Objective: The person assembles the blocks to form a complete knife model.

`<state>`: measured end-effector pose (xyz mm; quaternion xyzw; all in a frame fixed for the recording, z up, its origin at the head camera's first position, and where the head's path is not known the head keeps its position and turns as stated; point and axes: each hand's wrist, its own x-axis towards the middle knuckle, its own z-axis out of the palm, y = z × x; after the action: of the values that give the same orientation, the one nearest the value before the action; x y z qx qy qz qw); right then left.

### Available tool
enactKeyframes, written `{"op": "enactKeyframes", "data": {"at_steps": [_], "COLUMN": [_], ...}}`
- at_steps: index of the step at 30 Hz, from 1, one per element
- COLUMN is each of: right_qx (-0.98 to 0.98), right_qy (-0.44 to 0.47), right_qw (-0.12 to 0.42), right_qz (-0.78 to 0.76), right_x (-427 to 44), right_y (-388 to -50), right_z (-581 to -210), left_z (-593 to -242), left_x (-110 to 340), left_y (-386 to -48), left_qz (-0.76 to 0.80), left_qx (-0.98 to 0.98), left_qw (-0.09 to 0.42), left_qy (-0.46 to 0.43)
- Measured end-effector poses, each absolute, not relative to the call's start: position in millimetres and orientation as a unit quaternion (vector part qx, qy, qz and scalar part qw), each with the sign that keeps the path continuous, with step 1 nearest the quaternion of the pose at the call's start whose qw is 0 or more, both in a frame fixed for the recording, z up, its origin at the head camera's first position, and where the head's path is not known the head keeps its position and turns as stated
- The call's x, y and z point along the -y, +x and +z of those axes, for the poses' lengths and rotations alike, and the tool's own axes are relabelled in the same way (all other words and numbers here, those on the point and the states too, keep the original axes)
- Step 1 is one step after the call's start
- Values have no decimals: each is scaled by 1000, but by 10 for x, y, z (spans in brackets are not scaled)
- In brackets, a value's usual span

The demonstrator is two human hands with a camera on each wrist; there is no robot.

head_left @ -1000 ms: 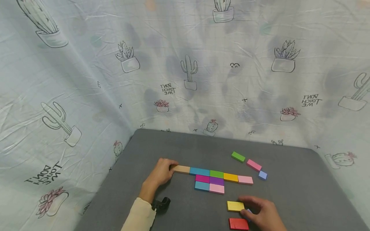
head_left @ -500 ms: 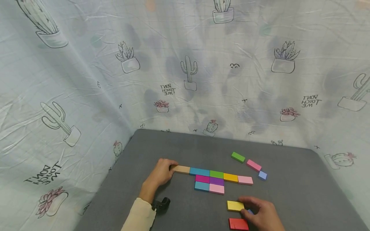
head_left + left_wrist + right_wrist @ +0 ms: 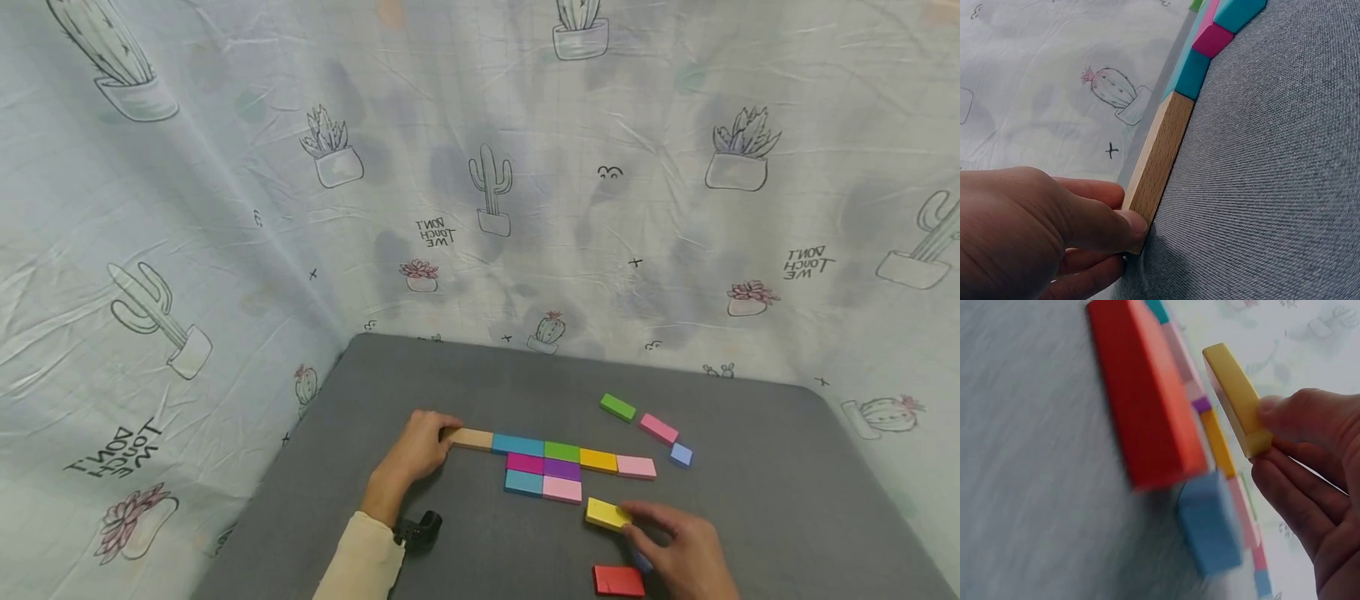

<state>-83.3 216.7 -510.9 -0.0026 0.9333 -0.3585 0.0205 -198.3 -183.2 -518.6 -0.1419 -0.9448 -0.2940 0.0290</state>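
A natural-wood block (image 3: 1161, 156) lies at the left end of a row of coloured blocks. My left hand (image 3: 420, 446) pinches its outer end between thumb and fingers. Along the row follow a blue block (image 3: 519, 446), a green one (image 3: 562, 452), an orange one (image 3: 597, 461) and a light pink one (image 3: 636, 467). Magenta (image 3: 525, 462), purple (image 3: 562, 469), blue (image 3: 523, 482) and pink (image 3: 562, 488) blocks sit against its near side. My right hand (image 3: 682, 546) pinches a yellow block (image 3: 1235, 387) by its right end, tilted and raised off the table.
Below the yellow block lie a red block (image 3: 618, 580) and a small blue block (image 3: 1210, 522), partly behind my right hand in the head view. Loose green (image 3: 618, 407), pink (image 3: 659, 428) and small blue (image 3: 681, 455) blocks lie at the back right of the grey table (image 3: 465, 367).
My right hand has lifted the yellow block and shifted it slightly away from me, leaving the red block behind. The left hand stays on the wooden block.
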Motion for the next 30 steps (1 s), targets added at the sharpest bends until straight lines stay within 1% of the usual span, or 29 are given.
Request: {"op": "enactKeyframes", "data": {"at_steps": [7,14,18,25,30], "right_qx": [-922,-906,-898,-910,-905], "right_qy": [-75,-199,-252,-267,-279], "right_qw": [-21,-60,-68,-44,-51], "right_qz": [-378,-368,-354,-315,-317], "right_x": [-1907,-1612,-1480,-1336,-1282], "right_y": [-900,-1026,-1092,-1162,-1188], "right_z": [-5002,-5095,-5142,-5204,-5251], "left_z": [-5174,-5176,-5176,-5182,-5183], "left_x": [1824,1810,1804,1810,1826], "left_y": [-1989,-1990,-1986,-1996,-1996], "left_qz": [-289,-290,-294,-295,-298], "left_qx": [945,947,946,945,944], "left_qw": [34,18,16,21,19], "left_qy": [-146,-136,-134,-139,-140]}}
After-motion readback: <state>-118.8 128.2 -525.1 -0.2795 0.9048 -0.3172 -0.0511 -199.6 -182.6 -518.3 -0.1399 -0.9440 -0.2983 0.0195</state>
